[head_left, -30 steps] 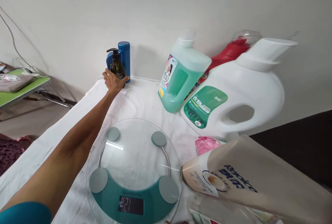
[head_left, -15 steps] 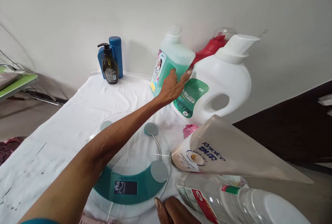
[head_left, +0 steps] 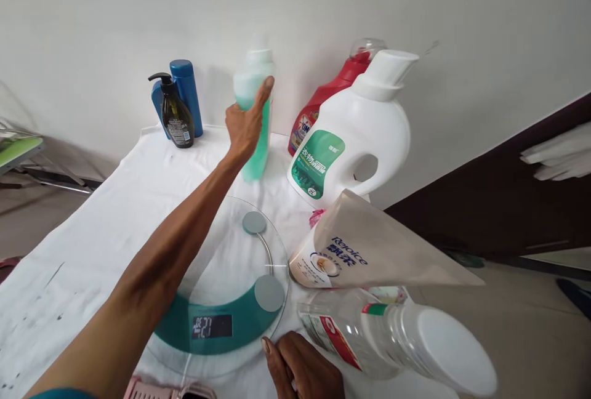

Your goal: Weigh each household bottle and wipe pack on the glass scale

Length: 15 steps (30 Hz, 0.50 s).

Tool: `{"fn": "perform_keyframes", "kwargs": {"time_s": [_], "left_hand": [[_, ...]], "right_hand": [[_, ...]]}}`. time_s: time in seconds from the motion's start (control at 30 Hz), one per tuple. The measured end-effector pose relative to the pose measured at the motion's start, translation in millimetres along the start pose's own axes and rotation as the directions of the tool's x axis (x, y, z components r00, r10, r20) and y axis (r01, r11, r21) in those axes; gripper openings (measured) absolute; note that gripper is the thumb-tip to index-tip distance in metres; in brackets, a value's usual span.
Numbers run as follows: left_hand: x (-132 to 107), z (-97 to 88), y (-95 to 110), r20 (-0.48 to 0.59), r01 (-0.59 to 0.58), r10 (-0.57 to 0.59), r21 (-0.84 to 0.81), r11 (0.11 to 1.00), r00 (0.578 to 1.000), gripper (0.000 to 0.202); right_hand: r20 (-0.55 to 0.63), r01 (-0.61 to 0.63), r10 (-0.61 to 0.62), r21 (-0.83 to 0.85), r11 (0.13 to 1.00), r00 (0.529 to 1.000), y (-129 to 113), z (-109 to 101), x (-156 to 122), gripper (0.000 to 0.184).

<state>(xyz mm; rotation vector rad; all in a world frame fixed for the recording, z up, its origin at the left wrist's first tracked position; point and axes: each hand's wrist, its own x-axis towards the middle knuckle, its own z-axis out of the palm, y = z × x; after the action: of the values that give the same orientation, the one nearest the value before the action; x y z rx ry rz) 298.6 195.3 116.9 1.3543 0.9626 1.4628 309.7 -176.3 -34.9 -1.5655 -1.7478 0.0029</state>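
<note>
My left hand (head_left: 247, 119) reaches across the table and is closed around a bottle of pale green liquid (head_left: 256, 156) with a whitish cap. The bottle is blurred and seen edge-on, its label turned away. Beneath my left forearm lies a round glass bathroom scale (head_left: 221, 343) with a teal band and a lit display. Close to the scale's near right edge, my right hand (head_left: 302, 365) rests with curled fingers, and I see nothing in it. Right of that hand, a clear plastic jar (head_left: 364, 337) with a white lid lies tilted.
A white detergent jug (head_left: 383, 116) and a red bottle (head_left: 325, 91) stand by the wall. A Rejoice bottle (head_left: 360, 251) leans at right. Far left are a dark pump bottle (head_left: 178, 119) and blue bottles (head_left: 187, 91). A pink-strapped watch (head_left: 152, 388) shows at the bottom edge.
My left hand has moved the green bottle left, away from the white jug, and turned it edge-on. The red bottle's label now shows. My right hand stays by the scale; the view has shifted right.
</note>
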Motion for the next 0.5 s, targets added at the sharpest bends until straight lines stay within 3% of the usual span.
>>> {"fn": "perform_keyframes", "kwargs": {"time_s": [0.07, 0.17, 0.3, 0.5], "left_hand": [[-5.4, -16.5, 4.8, -0.045, -0.033, 0.031, -0.031, 0.999, 0.998, 0.062], [-22.0, -42.7, 16.0, -0.029, -0.085, 0.084, -0.052, 0.995, 0.996, 0.064], [-47.6, -80.3, 44.9, 0.0, -0.166, 0.167, -0.104, 0.981, 0.986, 0.066], [-95.2, -138.8, 86.5, 0.058, -0.098, 0.105, -0.106, 0.99, 0.993, 0.069]], "right_hand": [[0.023, -0.011, 0.011, 0.021, 1.0, 1.0, -0.7, -2.4, 0.7, 0.039], [0.046, 0.005, -0.006, 0.021, 1.0, 0.999, -1.1, -5.2, 2.3, 0.037], [0.013, 0.0, 0.0, 0.027, 1.0, 1.0, -4.9, -6.5, 7.3, 0.038], [-0.005, -0.002, 0.002, 0.03, 1.0, 1.0, -13.2, -8.6, 12.8, 0.042]]}}
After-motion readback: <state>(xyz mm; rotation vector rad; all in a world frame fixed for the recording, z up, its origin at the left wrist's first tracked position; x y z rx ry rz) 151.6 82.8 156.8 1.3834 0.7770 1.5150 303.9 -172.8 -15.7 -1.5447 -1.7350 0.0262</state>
